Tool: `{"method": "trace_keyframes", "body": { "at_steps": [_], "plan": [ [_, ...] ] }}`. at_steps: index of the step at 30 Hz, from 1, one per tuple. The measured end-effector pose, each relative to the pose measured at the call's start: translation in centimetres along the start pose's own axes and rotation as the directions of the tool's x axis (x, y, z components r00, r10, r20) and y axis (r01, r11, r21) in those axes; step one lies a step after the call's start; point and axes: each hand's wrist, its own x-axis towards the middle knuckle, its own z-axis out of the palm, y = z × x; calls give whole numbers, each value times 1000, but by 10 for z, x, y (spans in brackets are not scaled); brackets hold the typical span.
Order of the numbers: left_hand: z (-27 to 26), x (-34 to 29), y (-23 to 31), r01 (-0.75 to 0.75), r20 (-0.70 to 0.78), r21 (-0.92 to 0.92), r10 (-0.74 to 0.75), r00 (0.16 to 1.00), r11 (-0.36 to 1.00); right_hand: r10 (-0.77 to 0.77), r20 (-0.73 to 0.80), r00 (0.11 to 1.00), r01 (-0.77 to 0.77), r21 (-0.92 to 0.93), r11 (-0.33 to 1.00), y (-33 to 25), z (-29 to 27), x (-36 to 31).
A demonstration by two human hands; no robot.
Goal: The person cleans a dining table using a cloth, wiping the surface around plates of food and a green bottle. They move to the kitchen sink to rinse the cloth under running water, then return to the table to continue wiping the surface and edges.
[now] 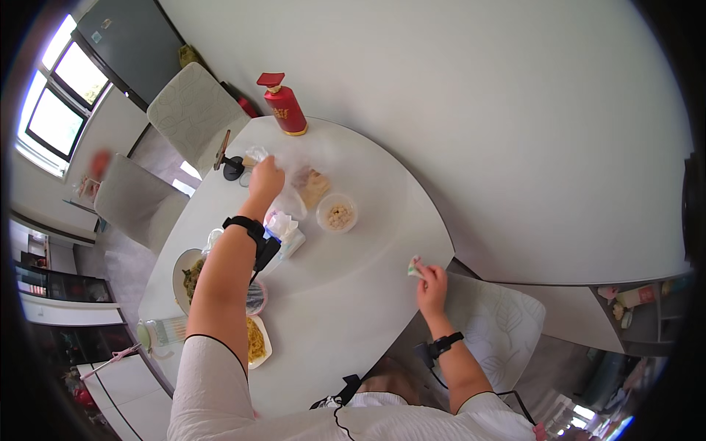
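My left hand (266,178) reaches across to the far side of the white table (353,287), its fingers closed at the edge of a clear plastic bag (314,187) with something tan inside. The bag is partly blurred, so the grip is hard to see. A round clear tub (338,213) of pale pieces stands just right of the bag. Near the table's right edge my right hand (432,285) pinches a small white wrapper (415,267) with green and reddish marks. Below my left hand is a tissue pack (285,234) with a tissue sticking out.
A red pump bottle (285,106) stands at the table's far edge by the wall. Left of my hand is a phone stand (233,167). Partly behind my left arm lie a bowl of greens (190,273), a yellow food dish (257,342) and a clear jug (163,331). Chairs (491,323) flank the table.
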Motion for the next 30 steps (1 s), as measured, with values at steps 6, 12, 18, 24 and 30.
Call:
{"method": "trace_keyframes", "body": {
  "at_steps": [6,12,18,24,30],
  "plan": [
    [34,-18,7,216,199,-465,-137,970,859,133,-205,970,-147,-55,988,34,1,61],
    [30,-76,-12,-67,-249,-591,-104,963,804,174,110,979,-195,216,957,-52,97,-2],
    [-3,-251,-20,-80,-109,-643,12,994,762,-72,-50,996,82,236,968,-64,94,24],
    [17,-420,-62,383,253,-811,-324,912,443,-108,-247,963,133,85,988,24,127,230],
    [40,-469,-91,519,458,-715,-247,854,468,-376,34,926,347,313,884,-9,192,313]
  ]
}}
